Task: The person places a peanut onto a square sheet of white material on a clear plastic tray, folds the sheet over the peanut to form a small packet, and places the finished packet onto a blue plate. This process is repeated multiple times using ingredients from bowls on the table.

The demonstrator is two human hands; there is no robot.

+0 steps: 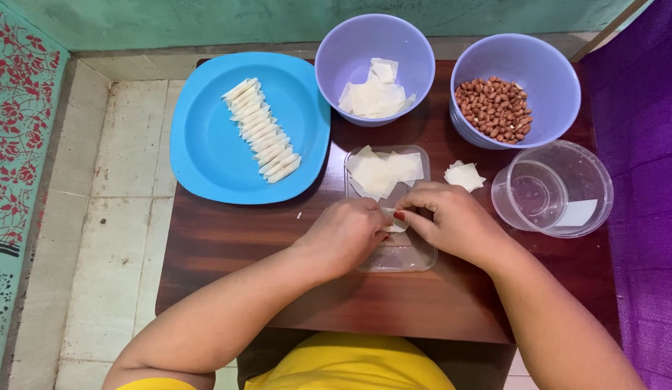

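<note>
Wrapper roll point(395, 222), a small pale pastry piece, sits pinched between both of my hands over a clear rectangular tray point(412, 258) near the middle of the brown worktop point(227, 238). My left hand point(344, 235) closes its grip on the roll's left end; my right hand point(455, 220) closes on the right end, fingertips almost meeting. Loose wrapper squares point(383, 172) lie at the tray's far end. Far left, a blue plate point(206, 152) holds a row of finished rolls point(262, 130). Far right, one purple bowl point(350, 54) holds more squares, another point(560, 87) peanuts point(495, 108). I judge that even, gentle pressure keeps the roll tight without tearing.
</note>
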